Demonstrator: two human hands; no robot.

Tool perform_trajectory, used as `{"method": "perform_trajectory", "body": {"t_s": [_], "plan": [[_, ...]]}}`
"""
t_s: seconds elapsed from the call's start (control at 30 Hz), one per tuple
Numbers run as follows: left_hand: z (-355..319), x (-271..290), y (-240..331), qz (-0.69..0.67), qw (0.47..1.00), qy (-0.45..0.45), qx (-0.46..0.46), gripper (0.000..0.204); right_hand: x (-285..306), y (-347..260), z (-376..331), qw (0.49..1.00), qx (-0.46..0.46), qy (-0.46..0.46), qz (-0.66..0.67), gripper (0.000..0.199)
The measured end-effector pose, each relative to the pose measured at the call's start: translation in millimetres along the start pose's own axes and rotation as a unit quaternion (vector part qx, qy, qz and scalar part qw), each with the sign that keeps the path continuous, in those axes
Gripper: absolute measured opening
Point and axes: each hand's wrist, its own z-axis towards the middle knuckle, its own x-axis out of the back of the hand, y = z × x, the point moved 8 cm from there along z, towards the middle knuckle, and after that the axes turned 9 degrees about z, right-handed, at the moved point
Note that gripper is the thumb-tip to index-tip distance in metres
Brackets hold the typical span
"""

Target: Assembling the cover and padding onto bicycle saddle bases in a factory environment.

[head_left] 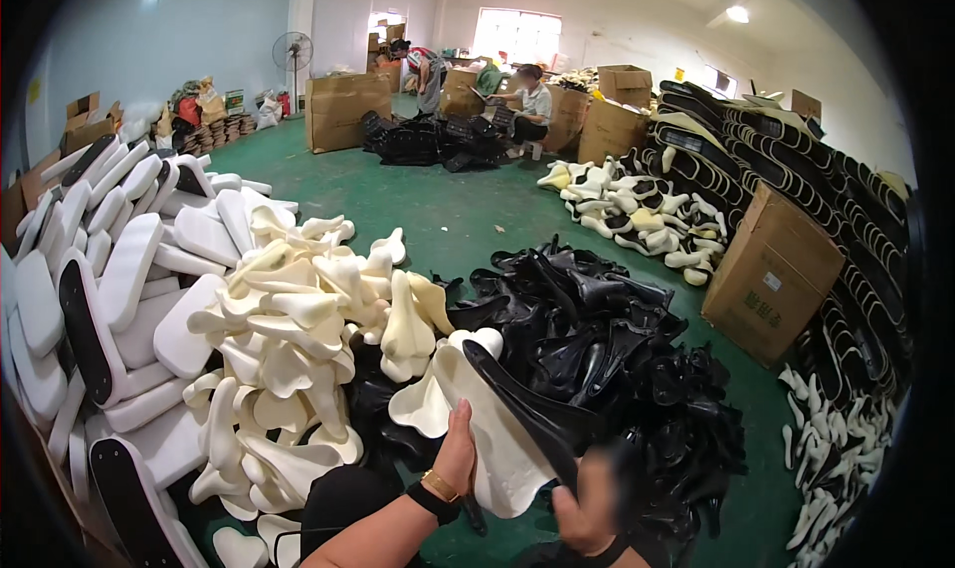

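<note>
In front of me a cream foam bicycle saddle pad [487,439] and a black saddle shell [527,409] are held side by side, long edges touching or nearly so. My left hand [456,461], with a strap at the wrist, is closed on the pad's left edge. Around the lower end of the black shell my right hand [589,503] is closed; a blur covers part of it. Just beyond lies a heap of black shells [587,319]. A pile of cream foam pads [288,309] is to the left of my hands.
White padded boards [129,270] are heaped at far left. Stacked black padded pieces [816,200] rise along the right, beside a cardboard box [774,270]. More pale pads [637,210] lie farther back. Two people, one crouching [532,105], are among boxes at the back.
</note>
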Motion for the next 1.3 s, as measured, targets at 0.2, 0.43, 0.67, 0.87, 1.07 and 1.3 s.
{"method": "perform_trajectory", "body": {"t_s": [0.2, 0.43, 0.67, 0.87, 1.07, 1.3], "plan": [[-5.0, -6.6, 4.5, -0.036, 0.999, -0.003, -0.002, 0.063, -39.3, -24.2, -7.7, 0.979, 0.132, -0.082, -0.131, 0.049], [-19.9, -19.7, 14.5, -0.042, 0.999, 0.002, 0.011, 0.064, -48.2, -28.7, -8.6, 0.971, 0.141, -0.082, -0.173, 0.049], [-19.0, -19.9, 13.6, -0.050, 0.999, 0.006, 0.014, 0.064, -49.1, -30.6, -7.3, 0.973, 0.140, -0.079, -0.168, 0.048], [-19.2, -21.2, 15.6, -0.051, 0.998, 0.026, 0.015, 0.064, -48.3, -29.0, -7.2, 0.973, 0.141, -0.075, -0.167, 0.047], [-19.4, -21.3, 15.9, -0.061, 0.998, 0.019, 0.010, 0.061, -47.0, -31.0, -8.1, 0.976, 0.139, -0.074, -0.154, 0.046], [-18.1, -24.3, 28.7, -0.075, 0.997, 0.005, -0.012, 0.063, -43.0, -31.2, -11.6, 0.980, 0.124, -0.081, -0.133, 0.047]]}}
